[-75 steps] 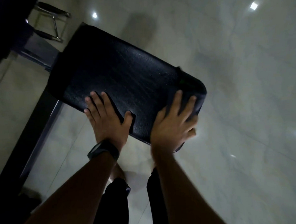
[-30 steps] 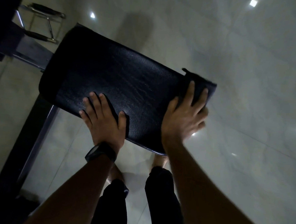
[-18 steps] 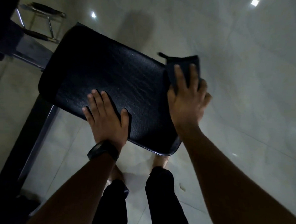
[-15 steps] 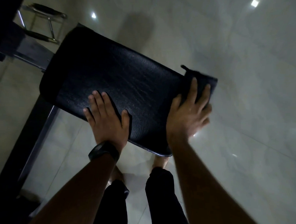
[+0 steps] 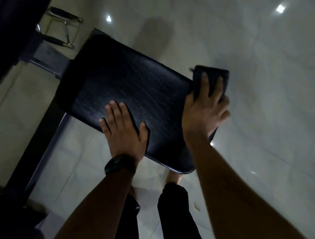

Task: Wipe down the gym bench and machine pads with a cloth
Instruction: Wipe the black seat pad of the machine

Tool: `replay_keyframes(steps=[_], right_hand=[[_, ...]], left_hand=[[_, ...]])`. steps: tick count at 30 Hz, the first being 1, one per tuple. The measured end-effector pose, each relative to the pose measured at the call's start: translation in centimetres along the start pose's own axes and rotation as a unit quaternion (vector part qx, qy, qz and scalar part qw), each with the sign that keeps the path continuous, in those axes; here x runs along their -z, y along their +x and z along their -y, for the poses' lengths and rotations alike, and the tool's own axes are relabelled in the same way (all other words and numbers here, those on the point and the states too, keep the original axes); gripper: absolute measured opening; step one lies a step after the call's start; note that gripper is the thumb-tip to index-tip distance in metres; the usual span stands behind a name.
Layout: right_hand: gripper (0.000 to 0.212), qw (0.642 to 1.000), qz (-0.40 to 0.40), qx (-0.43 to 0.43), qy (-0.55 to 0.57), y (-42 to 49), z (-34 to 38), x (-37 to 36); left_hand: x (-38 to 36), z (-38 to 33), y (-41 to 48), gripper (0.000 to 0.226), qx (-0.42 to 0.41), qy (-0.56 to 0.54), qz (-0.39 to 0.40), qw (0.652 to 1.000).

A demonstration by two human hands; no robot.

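Pressing a dark cloth (image 5: pixel 212 72) onto the far right corner of the black worktop (image 5: pixel 127 82), our right grip (image 5: pixel 203 112) has its fingers straight. Our left grip (image 5: pixel 124 130) lies flat, fingers spread, on the near edge

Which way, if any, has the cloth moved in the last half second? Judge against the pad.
Yes. The cloth under the right hand has slid along the pad's right edge towards its far corner.

On the bench pad (image 5: pixel 132 90) the left hand (image 5: pixel 124 132) lies at six o'clock, the cloth (image 5: pixel 212 74) under the right hand (image 5: pixel 203 112) at three o'clock.
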State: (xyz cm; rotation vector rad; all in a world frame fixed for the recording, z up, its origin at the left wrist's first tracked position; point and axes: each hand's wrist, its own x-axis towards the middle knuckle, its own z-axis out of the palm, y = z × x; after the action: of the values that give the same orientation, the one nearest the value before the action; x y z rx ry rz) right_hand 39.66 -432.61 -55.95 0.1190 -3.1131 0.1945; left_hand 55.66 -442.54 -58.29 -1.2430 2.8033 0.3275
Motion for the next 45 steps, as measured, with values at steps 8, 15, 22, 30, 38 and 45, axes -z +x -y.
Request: replay_keyframes(steps=[8, 15, 22, 30, 38, 45], right_hand=[[0.063, 0.937, 0.069, 0.341, -0.018, -5.4, 2.7, 0.5], [0.062, 0.998, 0.002, -0.064, 0.006, -1.5, -2.2, 0.2], [0.070, 0.993, 0.062, 0.096, 0.008, -7.6, 0.5, 1.1], [0.062, 0.999, 0.010, -0.045, 0.006, -3.4, -1.1, 0.6], [0.065, 0.911, 0.089, 0.401, -0.025, -4.6, 4.3, 0.1], [0.062, 0.997, 0.022, 0.077, -0.003, -3.9, 2.6, -0.1]], left_hand=[[-0.3, 0.1, 0.0, 0.081, -0.001, 0.012, -0.010, 1.000], [-0.4, 0.1, 0.0, 0.080, 0.000, 0.012, -0.003, 1.000], [-0.3, 0.0, 0.0, 0.081, 0.002, 0.010, -0.003, 1.000], [-0.2, 0.0, 0.0, 0.080, 0.000, -0.003, -0.001, 1.000], [-0.6, 0.1, 0.1, 0.076, 0.003, 0.020, 0.004, 1.000], [-0.3, 0.0, 0.0, 0.074, 0.002, -0.004, 0.003, 1.000]])
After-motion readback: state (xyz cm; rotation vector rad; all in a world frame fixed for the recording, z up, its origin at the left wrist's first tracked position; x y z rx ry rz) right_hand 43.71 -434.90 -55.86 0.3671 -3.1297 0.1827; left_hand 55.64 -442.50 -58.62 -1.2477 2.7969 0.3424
